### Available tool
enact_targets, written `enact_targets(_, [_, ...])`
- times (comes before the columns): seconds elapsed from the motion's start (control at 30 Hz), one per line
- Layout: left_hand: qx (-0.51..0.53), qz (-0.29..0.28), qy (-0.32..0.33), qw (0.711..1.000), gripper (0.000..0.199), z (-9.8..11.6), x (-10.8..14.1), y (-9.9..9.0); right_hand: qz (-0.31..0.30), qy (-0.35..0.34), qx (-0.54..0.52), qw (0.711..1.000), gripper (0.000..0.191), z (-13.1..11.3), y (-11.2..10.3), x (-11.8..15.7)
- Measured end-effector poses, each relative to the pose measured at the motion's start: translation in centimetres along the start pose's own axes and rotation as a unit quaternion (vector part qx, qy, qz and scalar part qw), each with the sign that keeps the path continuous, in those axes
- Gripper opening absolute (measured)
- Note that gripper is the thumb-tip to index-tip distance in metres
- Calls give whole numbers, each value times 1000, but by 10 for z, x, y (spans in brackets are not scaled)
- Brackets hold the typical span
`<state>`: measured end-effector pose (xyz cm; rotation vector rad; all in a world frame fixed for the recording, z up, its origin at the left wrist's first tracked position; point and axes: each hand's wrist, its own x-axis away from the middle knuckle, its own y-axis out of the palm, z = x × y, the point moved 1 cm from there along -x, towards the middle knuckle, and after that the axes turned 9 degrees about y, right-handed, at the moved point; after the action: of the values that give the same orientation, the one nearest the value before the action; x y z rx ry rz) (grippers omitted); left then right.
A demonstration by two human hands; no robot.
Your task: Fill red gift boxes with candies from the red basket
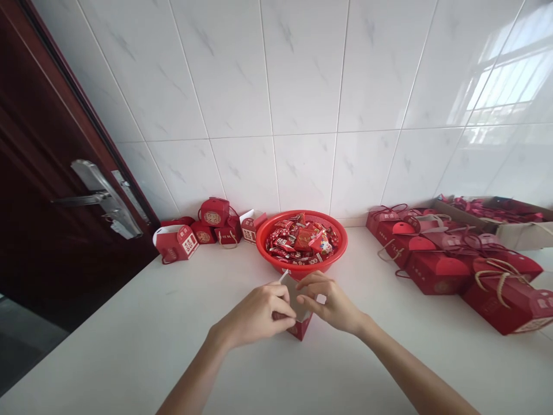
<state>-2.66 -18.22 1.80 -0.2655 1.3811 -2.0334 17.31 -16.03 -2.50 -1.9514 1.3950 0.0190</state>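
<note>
A small red paper candy box point(301, 330) stands on the white tabletop in front of me, its top unfolded and its pale inside showing. My left hand point(268, 308) is closed on the box's left edge, thumb and fingers pinching the wall. Over the opening at the right side is my right hand point(326, 300), fingers curved and thumb apart from them, with nothing visible between. Whether its fingertips touch the far flap, I cannot tell. Just behind the box sits a red plastic basket point(340, 249) filled with red-wrapped candies point(300, 237).
Several red gift boxes point(215, 222) stand at the back left, one open-topped box point(176, 242) among them. Many more boxes with cord handles point(440, 271) fill the right. Behind these is a carton point(522, 233) with red ribbons. A tiled wall and a door handle point(103, 196) border the table.
</note>
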Motion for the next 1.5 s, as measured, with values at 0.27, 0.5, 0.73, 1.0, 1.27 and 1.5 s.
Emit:
enact_targets(0.27, [44, 46, -109, 992, 24, -5, 9, 2, -2, 63, 62, 996, 23, 4, -11, 11])
enact_targets(0.5, [24, 43, -132, 990, 55, -7, 17, 3, -36, 138, -2, 990, 50, -2, -7, 22])
enact_targets(0.73, [95, -7, -156, 983, 84, -31, 21, 9, -23, 188, -63, 980, 56, -1, -6, 22])
enact_targets(1.0, [103, 25, -139, 985, 71, -27, 21, 10, -20, 146, -31, 989, 26, -9, -20, 9])
enact_targets(1.27, [150, 198, -40, 968, 32, -28, -9, -16, 24, 98, -20, 995, 10, 0, -46, -60])
enact_targets(1.5, [32, 36, -168, 985, 27, -87, -65, -42, -108, 202, 119, 966, 10, 42, -28, -103])
